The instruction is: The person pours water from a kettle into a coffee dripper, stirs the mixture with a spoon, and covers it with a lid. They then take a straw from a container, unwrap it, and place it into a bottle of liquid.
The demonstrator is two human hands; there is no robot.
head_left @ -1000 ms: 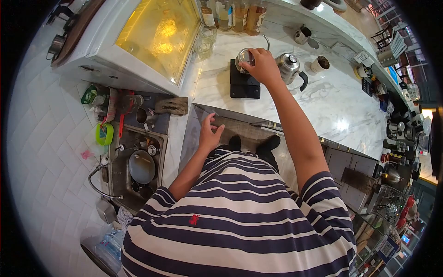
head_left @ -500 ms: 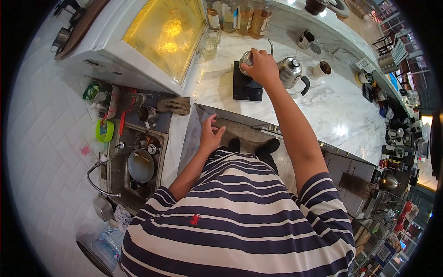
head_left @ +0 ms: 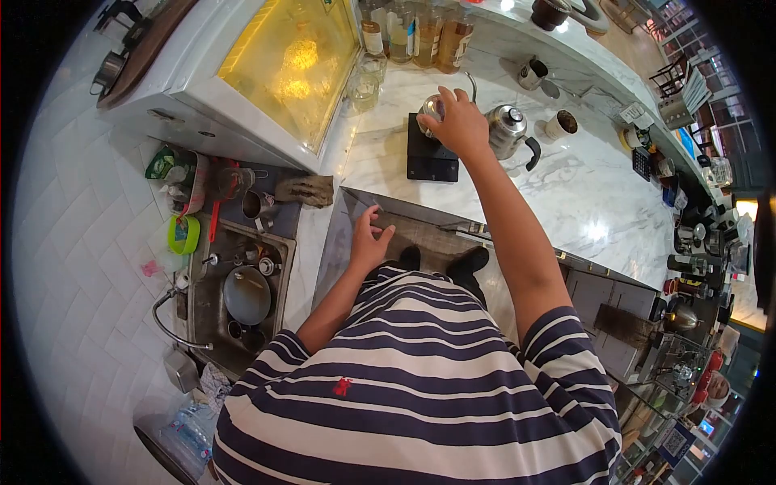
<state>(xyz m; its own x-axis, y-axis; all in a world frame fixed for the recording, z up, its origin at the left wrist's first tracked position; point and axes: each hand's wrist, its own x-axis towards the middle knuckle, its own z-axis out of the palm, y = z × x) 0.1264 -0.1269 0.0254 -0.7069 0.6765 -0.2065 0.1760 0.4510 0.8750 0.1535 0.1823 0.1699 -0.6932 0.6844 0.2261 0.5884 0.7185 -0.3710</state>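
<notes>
My right hand reaches over the black scale on the marble counter. Its thumb and fingers are curved around a small clear glass vessel above the scale's far part. The hand covers much of the vessel, so its exact kind and its base are hidden. A steel gooseneck kettle with a black handle stands just right of that hand. My left hand hangs in front of the counter edge, fingers loosely bent and apart, holding nothing.
Several bottles and drinking glasses stand at the back left, beside a yellow-lit cabinet. A metal cup and a paper cup with dark contents are to the right. A sink holding a pan lies at left.
The view has shifted slightly. The fingers of my right hand look a little more spread at the glass vessel. My left hand has hardly moved.
</notes>
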